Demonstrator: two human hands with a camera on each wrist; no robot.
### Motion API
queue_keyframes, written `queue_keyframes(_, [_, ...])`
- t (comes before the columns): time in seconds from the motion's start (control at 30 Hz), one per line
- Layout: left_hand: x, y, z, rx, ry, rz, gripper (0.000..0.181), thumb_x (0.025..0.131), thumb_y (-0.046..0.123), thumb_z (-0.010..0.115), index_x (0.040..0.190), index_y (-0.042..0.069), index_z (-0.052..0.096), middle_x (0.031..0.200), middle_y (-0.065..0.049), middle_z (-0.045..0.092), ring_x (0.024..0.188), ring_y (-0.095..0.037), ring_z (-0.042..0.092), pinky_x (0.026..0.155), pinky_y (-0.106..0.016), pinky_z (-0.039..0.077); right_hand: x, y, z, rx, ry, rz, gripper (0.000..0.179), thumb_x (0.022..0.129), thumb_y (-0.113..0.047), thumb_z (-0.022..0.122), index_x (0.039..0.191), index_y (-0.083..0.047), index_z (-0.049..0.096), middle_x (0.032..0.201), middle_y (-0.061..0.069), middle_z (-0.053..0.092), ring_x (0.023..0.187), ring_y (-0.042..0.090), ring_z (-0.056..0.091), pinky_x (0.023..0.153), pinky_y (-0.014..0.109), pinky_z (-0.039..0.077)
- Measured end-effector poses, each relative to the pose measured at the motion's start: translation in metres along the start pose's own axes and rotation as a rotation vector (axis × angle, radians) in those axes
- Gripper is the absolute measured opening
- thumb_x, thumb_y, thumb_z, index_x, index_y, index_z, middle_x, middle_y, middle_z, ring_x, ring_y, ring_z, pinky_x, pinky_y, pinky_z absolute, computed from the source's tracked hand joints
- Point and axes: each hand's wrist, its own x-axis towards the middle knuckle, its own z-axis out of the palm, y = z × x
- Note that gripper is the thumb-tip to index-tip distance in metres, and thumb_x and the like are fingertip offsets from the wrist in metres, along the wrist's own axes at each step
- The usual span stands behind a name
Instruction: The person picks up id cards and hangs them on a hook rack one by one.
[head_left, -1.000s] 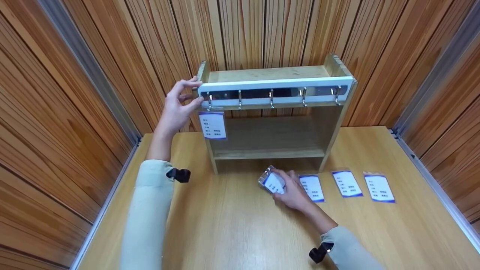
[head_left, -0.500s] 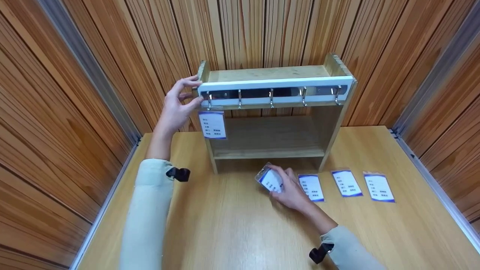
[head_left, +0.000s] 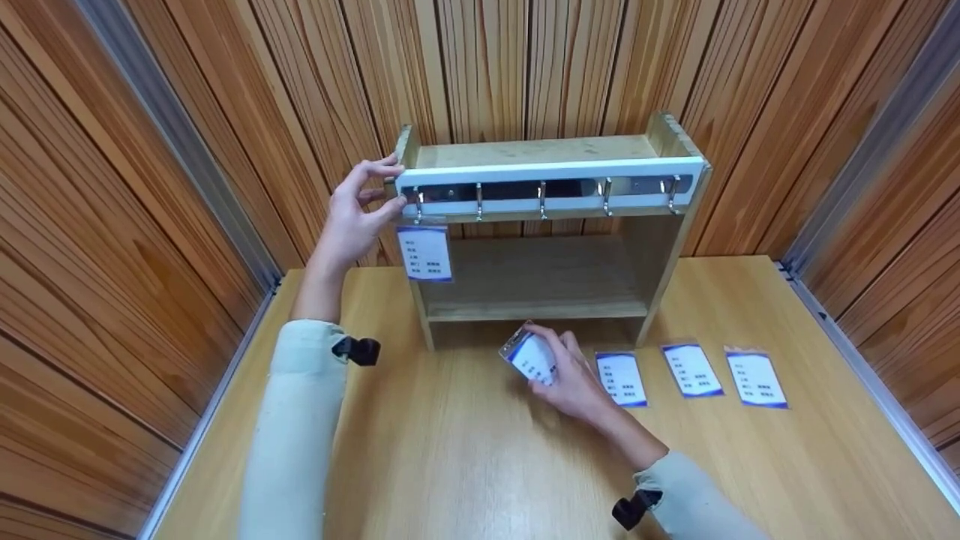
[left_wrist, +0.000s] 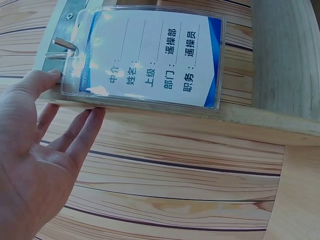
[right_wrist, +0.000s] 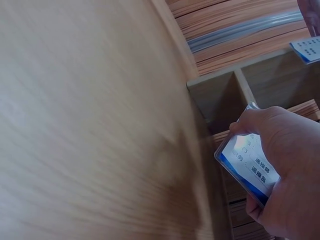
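Note:
My left hand holds the left end of the wooden shelf, thumb on the front by the white-backed hook rail and fingers against the side panel. An ID badge in a clear plastic sleeve hangs from the leftmost hook, close to my thumb. Below the shelf's front, my right hand grips another ID badge by its long edges, tilted over the table. In the right wrist view, my thumb and fingers partly cover this badge.
Three more badges lie in a row to the right of my right hand: a near one, a middle one and a far right one. Wood-panelled walls enclose the table at the back and both sides.
My right hand has moved a little to the left with its badge, which has come away from the row. My left hand stays at the shelf's end.

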Motion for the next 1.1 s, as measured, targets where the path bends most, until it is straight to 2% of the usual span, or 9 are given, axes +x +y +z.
queue_keyframes(0.2, [0.000, -0.002, 0.001, -0.005, 0.009, 0.031, 0.038, 0.109, 0.006, 0.070, 0.146, 0.008, 0.064, 0.179, -0.005, 0.050, 0.159, -0.034, 0.051, 0.130, -0.056, 0.045, 0.002, -0.011, -0.003, 0.024, 0.006, -0.035, 0.089, 0.090, -0.003, 0.090, 0.166, -0.023, 0.048, 0.134, 0.016, 0.056, 0.105, 0.024, 0.063, 0.082, 0.028, 0.057])
queue_keyframes(0.5, [-0.001, -0.001, 0.000, -0.016, 0.003, 0.005, 0.038, 0.110, 0.009, 0.070, 0.148, 0.010, 0.063, 0.180, -0.003, 0.048, 0.153, -0.037, 0.056, 0.129, -0.057, 0.047, 0.009, -0.029, -0.008, 0.037, 0.063, -0.102, 0.088, 0.090, -0.007, 0.090, 0.165, -0.022, 0.047, 0.139, 0.019, 0.058, 0.105, 0.025, 0.064, 0.080, 0.029, 0.058])
queue_keyframes(0.67, [0.000, -0.001, 0.001, -0.016, 0.002, 0.007, 0.039, 0.110, 0.008, 0.070, 0.148, 0.010, 0.062, 0.180, -0.003, 0.048, 0.154, -0.038, 0.055, 0.130, -0.058, 0.046, 0.015, -0.040, -0.011, 0.044, 0.121, -0.157, 0.087, 0.089, -0.008, 0.091, 0.163, -0.021, 0.048, 0.137, 0.019, 0.059, 0.109, 0.029, 0.065, 0.082, 0.033, 0.059])
queue_keyframes(0.9, [-0.001, 0.001, 0.001, -0.009, -0.002, -0.017, 0.038, 0.111, 0.010, 0.070, 0.149, 0.011, 0.062, 0.181, -0.001, 0.047, 0.149, -0.039, 0.060, 0.125, -0.059, 0.051, 0.021, -0.056, -0.016, 0.074, 0.152, -0.189, 0.088, 0.091, -0.008, 0.091, 0.164, -0.019, 0.044, 0.141, 0.020, 0.059, 0.116, 0.033, 0.067, 0.087, 0.039, 0.061])
queue_keyframes(1.1, [0.000, -0.001, 0.001, -0.016, 0.004, 0.000, 0.039, 0.110, 0.006, 0.070, 0.148, 0.009, 0.063, 0.180, -0.003, 0.049, 0.146, -0.042, 0.062, 0.124, -0.059, 0.052, 0.026, -0.066, -0.017, 0.096, 0.192, -0.232, 0.087, 0.090, -0.008, 0.091, 0.163, -0.018, 0.046, 0.148, 0.022, 0.058, 0.121, 0.036, 0.066, 0.089, 0.044, 0.062])
